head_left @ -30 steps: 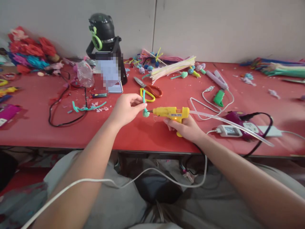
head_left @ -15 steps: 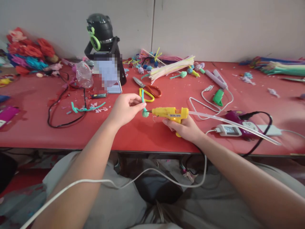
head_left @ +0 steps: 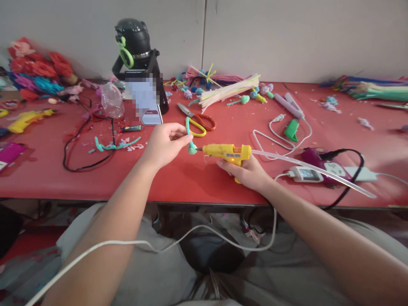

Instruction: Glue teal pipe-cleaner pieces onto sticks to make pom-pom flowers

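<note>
Near table edge (head_left: 188,199), glue gun (head_left: 227,151)

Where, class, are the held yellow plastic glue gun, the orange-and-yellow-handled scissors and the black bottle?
Yellow plastic glue gun (head_left: 225,150), head view: upper body.
Orange-and-yellow-handled scissors (head_left: 192,114), head view: pivot.
Black bottle (head_left: 134,38), head view: upper part.

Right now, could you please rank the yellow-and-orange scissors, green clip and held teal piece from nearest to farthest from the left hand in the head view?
1. Held teal piece: in the left hand.
2. Scissors: just beyond.
3. Green clip: to the right.
</note>
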